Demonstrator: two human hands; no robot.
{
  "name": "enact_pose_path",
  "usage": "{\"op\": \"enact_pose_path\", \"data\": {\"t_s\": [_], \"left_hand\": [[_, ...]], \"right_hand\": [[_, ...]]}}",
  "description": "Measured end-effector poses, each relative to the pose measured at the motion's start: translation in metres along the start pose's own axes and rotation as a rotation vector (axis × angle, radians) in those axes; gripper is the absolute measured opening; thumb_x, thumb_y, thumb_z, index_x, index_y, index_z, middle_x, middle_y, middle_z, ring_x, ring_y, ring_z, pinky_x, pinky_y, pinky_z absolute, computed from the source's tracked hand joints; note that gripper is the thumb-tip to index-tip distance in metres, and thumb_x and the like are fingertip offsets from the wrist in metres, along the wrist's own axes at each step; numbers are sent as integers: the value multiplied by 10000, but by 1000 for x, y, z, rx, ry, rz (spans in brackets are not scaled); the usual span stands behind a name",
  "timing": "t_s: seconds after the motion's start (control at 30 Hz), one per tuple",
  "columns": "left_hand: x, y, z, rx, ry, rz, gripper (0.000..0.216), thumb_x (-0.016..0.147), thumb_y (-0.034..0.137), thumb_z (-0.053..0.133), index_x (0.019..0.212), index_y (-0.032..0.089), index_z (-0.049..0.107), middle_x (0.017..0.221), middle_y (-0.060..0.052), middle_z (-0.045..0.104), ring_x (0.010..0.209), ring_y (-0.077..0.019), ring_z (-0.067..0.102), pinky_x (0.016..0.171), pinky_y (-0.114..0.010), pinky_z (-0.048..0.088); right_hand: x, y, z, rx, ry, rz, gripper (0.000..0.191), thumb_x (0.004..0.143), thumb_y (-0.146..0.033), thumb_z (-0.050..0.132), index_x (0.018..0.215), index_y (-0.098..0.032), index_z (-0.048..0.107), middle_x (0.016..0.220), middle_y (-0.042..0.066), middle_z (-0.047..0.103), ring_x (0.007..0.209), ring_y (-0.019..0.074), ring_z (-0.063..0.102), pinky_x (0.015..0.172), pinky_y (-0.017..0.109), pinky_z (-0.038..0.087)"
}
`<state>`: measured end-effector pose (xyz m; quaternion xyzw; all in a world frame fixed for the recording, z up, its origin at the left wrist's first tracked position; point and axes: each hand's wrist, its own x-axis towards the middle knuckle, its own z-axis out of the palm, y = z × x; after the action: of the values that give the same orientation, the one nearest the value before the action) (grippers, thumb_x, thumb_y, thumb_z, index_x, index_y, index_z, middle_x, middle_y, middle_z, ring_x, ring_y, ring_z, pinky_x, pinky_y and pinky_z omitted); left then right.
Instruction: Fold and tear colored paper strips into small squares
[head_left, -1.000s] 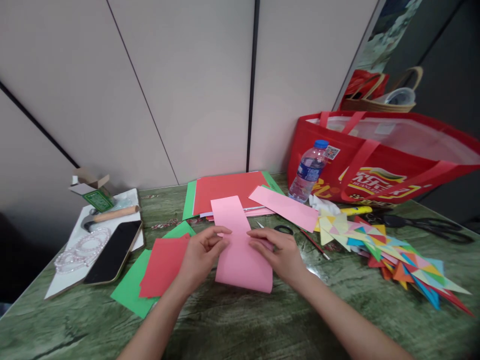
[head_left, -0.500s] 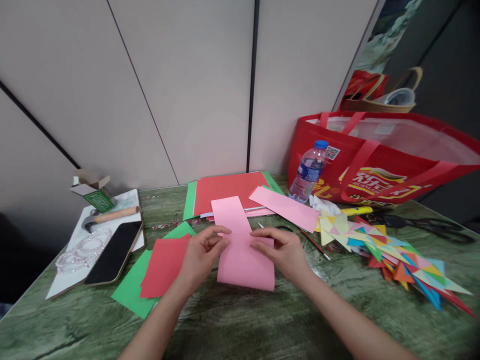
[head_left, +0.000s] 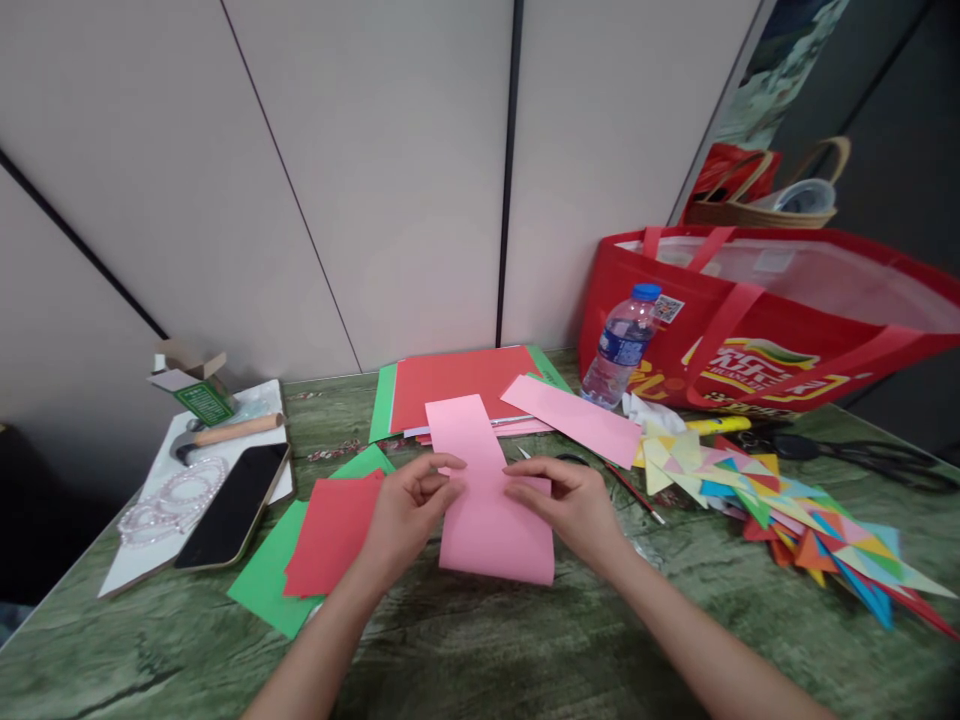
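Between my two hands is a strip of pink paper (head_left: 491,520), its near end curled over toward the far end in a loose, uncreased bend. My left hand (head_left: 420,505) pinches the strip's left edge between thumb and fingers. On the opposite edge, my right hand (head_left: 564,500) grips the paper with thumb and index finger. Beyond the right hand lies another pink paper strip (head_left: 574,420). Red paper squares (head_left: 334,535) rest on green paper (head_left: 262,580) beside my left forearm.
A stack of red paper (head_left: 457,385) lies at the back. On the right are a water bottle (head_left: 621,350), a red shopping bag (head_left: 810,340), folded coloured paper pieces (head_left: 802,510) and black scissors (head_left: 847,452). A phone (head_left: 234,508), hammer (head_left: 232,432) and small green box (head_left: 199,395) are left.
The view has shifted slightly, so everything sits a little lower and to the right. My hands keep the same hold on the pink paper, and its bend looks the same.
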<state>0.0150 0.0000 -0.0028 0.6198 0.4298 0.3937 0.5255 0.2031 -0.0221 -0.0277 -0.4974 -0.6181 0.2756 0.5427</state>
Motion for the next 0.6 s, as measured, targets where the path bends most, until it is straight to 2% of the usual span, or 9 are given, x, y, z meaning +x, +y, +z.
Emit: {"op": "enact_pose_path", "data": {"t_s": [0.33,0.6], "left_hand": [[1,-3,-1,-1,-14,5,228,733,298,588,909,155,567,481,68,382,458,-69,275,456,-202,193],[1,-3,0,26,-18,6,226,741,314,560,904,157,549,491,71,369,467,-75,274,461,-197,206]], "right_hand": [[0,0,1,19,19,11,91,658,-245,684,741,-215,707,732,27,721,658,191,654,609,299,527],[-1,2,1,-5,-29,41,123,683,-276,662,778,-199,684,783,42,710,726,198,644,670,302,511]]}}
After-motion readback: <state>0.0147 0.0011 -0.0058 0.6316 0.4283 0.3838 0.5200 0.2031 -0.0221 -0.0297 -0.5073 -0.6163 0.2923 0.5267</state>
